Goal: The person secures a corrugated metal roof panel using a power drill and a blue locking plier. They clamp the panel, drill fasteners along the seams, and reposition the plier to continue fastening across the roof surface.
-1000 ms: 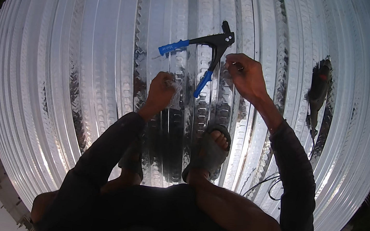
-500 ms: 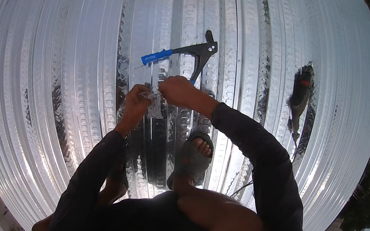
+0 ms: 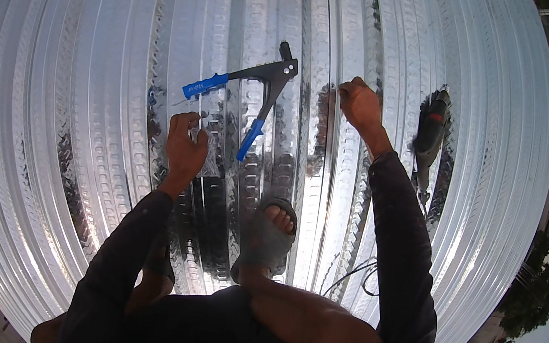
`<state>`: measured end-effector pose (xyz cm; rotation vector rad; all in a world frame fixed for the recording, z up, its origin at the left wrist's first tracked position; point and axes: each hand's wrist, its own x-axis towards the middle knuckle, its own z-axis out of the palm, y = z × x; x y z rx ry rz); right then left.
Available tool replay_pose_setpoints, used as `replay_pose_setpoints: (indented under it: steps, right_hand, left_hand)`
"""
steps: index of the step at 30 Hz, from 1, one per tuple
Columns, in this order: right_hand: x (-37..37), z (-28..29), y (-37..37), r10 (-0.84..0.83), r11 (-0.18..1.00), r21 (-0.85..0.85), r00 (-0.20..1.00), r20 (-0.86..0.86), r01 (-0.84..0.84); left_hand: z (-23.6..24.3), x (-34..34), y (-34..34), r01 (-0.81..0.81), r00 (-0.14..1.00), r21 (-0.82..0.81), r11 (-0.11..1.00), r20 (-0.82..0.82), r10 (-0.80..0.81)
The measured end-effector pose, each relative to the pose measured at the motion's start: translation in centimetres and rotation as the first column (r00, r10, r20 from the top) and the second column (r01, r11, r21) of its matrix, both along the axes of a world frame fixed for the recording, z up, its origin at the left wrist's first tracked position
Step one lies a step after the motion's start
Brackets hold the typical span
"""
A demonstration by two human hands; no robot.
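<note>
My left hand (image 3: 183,152) has its fingers curled on a small clear plastic bag (image 3: 208,157), just left of a hand riveter (image 3: 276,74) with blue grips, which lies spread on the shiny corrugated metal roofing (image 3: 110,71). My right hand (image 3: 361,110) is right of the riveter, fingertips pinched close to the metal near a dark smudged streak along a rib; whatever is between them is too small to make out. A dark power tool with a red band (image 3: 430,129) lies farther right, its cord running from its lower end.
My sandalled foot (image 3: 268,232) stands on the ribs below the riveter, and my other foot is partly hidden by my left arm. A loop of dark cord (image 3: 351,275) lies beside my right forearm. Trees (image 3: 527,308) and structures show beyond the roof's rim.
Half a second ago my right hand was at the bag by my left hand; it has since moved up and right to the metal. The whole view has shifted, the tools appearing farther left.
</note>
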<state>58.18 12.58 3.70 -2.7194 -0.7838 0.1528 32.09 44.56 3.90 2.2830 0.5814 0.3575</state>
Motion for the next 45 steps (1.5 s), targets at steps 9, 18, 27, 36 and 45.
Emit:
replay_pose_setpoints:
  steps: [9,18,27,36,45]
  right_hand:
    - [1.0,-0.9,1.5,0.152,0.939,-0.319,0.987,0.058,-0.126]
    - [1.6,-0.4,1.5,0.264,0.901,-0.370,0.963,0.060,-0.224]
    - [-0.1,1.2,4.9,0.597,0.592,-0.650,0.801,-0.045,-0.477]
    - [3.6,-0.6,2.9,0.465,0.719,-0.540,0.880,-0.095,-0.438]
    - [-4.1,4.5,4.3,-0.311,0.775,0.275,0.722,-0.618,0.569]
  left_hand:
    - [-0.3,-0.1,0.2,-0.023,0.999,-0.074,0.997,0.031,0.025]
    - [-0.5,-0.8,0.8,-0.062,0.998,-0.121,0.991,-0.005,0.062]
    - [-0.9,0.0,1.1,-0.040,0.999,-0.069,0.997,-0.001,0.040]
    - [-0.1,1.8,0.4,-0.051,0.988,0.016,0.999,0.144,0.048]
    - [5.0,8.1,1.1,0.066,0.994,0.406,0.911,0.050,-0.095]
